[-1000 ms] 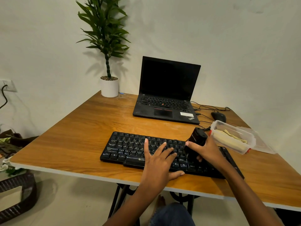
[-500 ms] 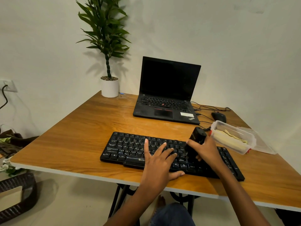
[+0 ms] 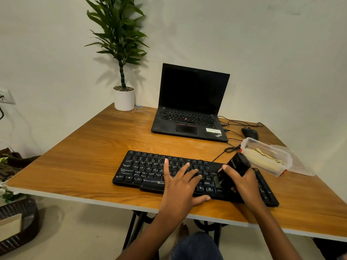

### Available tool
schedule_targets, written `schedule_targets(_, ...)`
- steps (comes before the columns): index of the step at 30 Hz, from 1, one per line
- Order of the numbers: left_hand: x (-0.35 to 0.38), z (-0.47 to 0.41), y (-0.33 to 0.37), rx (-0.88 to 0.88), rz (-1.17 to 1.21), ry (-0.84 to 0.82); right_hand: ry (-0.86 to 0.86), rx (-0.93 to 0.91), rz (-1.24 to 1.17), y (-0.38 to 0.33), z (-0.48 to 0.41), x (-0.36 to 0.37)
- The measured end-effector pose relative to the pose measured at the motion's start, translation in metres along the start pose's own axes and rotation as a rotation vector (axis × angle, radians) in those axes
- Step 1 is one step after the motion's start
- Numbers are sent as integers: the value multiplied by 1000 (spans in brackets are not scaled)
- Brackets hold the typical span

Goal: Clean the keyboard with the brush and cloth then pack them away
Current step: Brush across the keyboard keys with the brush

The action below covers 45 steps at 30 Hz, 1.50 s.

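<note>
A black keyboard [image 3: 150,169] lies near the front edge of the wooden table [image 3: 78,166]. My left hand [image 3: 180,186] rests flat on its middle keys, fingers spread. My right hand [image 3: 246,184] grips a black brush [image 3: 236,167], tilted, its lower end down on the keyboard's right part. A clear plastic box [image 3: 266,156] to the right holds a pale yellow cloth [image 3: 266,155].
An open black laptop [image 3: 189,104] stands behind the keyboard. A black mouse [image 3: 249,133] and cables lie at the back right. The box's clear lid [image 3: 300,166] lies beside it. A potted plant [image 3: 124,98] occupies the back left corner. A woven basket [image 3: 18,222] sits on the floor.
The brush in my right hand has shifted slightly along the right part of the keyboard. My left hand has stayed flat on the keys.
</note>
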<state>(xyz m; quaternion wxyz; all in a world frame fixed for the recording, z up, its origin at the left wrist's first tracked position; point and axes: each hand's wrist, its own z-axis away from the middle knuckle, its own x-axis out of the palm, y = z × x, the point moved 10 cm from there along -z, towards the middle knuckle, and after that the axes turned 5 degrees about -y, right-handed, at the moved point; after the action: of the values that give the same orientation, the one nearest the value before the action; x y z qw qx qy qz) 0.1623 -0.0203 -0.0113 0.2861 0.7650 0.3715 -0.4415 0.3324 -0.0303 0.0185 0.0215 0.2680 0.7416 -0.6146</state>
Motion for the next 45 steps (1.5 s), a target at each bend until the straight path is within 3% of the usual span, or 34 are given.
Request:
schedule_targets(6,-2,-2,-2,0,0,2,-13,-78,236,-16,-14,6)
schedule_targets(11,-1,-1,-2,-7,-3,-1,-50,42,108,-1,-6,-3)
schedule_targets(15,-2,-1,-1,-6,-12,-2,-26,-52,209,-18,4,7)
schedule_targets(18,-2,-1,-2,-9,-7,-3,-70,11,143,-14,14,16)
schedule_targets(22,-2,-1,-1,-6,-12,-5,46,-19,190,-21,17,4)
schedule_targets(26,-3,-2,-2,-10,-5,-1,-48,3,78,-10,28,11)
schedule_targets(30,-2,-1,-2,-10,0,-6,34,-24,144,-12,23,2)
schedule_targets(34,-3,-2,-2,-9,12,5,-72,-12,86,-12,25,11)
schedule_targets(37,-3,-2,0,-3,12,11,-41,-2,117,-14,19,3)
schedule_targets(41,-2,-2,-3,-17,7,-1,-228,-21,121,-35,7,8)
schedule_targets(43,-1,-3,-4,-19,1,-2,-380,9,97,-42,-2,5)
schedule_targets(45,-1,-3,-3,-20,-2,2,-569,11,233,-44,-12,7)
